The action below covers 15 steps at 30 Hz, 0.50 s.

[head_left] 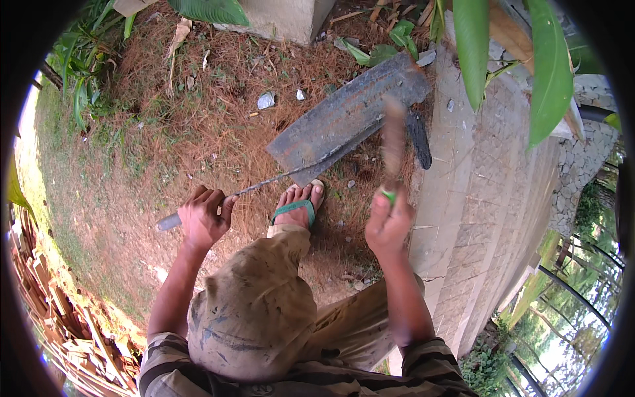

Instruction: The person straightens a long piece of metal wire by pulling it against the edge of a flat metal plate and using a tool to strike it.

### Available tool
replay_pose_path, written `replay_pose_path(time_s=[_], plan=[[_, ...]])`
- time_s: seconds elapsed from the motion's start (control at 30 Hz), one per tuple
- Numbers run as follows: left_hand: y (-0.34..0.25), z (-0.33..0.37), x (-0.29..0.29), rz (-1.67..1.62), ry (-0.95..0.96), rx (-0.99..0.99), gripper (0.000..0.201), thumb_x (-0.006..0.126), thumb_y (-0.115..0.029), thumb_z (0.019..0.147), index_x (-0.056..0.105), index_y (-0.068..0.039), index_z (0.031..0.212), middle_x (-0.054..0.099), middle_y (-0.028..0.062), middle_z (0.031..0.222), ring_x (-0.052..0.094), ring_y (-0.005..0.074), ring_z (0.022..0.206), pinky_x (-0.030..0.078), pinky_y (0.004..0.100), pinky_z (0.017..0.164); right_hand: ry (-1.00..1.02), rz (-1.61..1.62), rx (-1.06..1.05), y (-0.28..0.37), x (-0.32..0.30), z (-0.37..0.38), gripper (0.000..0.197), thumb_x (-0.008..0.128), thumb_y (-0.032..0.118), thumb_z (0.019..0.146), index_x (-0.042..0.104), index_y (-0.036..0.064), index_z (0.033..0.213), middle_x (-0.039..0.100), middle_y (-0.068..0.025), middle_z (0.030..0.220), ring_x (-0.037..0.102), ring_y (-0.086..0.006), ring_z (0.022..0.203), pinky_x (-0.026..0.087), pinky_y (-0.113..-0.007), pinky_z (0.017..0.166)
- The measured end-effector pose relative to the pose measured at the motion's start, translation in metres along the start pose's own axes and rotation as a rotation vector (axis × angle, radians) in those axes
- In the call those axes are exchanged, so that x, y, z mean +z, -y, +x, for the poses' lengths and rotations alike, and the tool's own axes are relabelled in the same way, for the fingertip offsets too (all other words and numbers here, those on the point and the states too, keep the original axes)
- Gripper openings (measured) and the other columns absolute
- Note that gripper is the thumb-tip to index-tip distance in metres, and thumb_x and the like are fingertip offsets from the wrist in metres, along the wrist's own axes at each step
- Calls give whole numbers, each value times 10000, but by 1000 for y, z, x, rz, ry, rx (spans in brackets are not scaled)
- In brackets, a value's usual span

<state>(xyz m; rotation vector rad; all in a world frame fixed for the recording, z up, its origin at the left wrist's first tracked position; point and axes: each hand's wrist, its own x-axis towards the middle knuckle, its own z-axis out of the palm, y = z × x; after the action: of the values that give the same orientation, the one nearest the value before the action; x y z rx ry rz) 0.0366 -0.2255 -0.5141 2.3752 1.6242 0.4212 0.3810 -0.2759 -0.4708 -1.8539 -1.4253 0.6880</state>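
My left hand (205, 215) is closed round a long thin-bladed tool (264, 181) near its grey tube-like handle. From there a twisted dark shank runs right, and a slim curved dark part lies along the near edge of a grey slab (357, 106). My right hand (389, 221) grips a long brown tool (395, 135) that points away from me, with a bit of green at the fist. Motion smears this tool, so its exact kind is unclear. Its far end overlaps the slab's right part in the picture; whether it touches cannot be told.
Beside the slab lies a charred-looking black piece (418, 139). My sandalled foot (296, 206) stands close to the slab's near end. A paved strip (476, 198) runs along the right, under large green leaves (552, 73). A concrete block (284, 16) stands ahead; split wood (66, 311) is piled at left.
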Motion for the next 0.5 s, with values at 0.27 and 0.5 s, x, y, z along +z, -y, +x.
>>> replay_pose_path(time_s=[0.27, 0.5], plan=[[0, -4, -9, 27, 53, -43, 411, 732, -393, 943, 602, -94, 693, 564, 83, 605, 591, 288, 577, 419, 427, 516, -142, 436, 20, 36, -4, -16, 461, 530, 456, 1072, 538, 10, 956, 594, -72, 636, 598, -201, 501, 418, -332, 443], [-6, 0, -12, 14, 43, -50, 428, 734, -414, 938, 603, -92, 688, 562, 70, 597, 594, 285, 564, 416, 427, 509, 80, -185, 18, -38, 23, -5, 460, 449, 446, 1108, 530, 48, 894, 478, -1, 626, 505, -115, 532, 365, -237, 426]])
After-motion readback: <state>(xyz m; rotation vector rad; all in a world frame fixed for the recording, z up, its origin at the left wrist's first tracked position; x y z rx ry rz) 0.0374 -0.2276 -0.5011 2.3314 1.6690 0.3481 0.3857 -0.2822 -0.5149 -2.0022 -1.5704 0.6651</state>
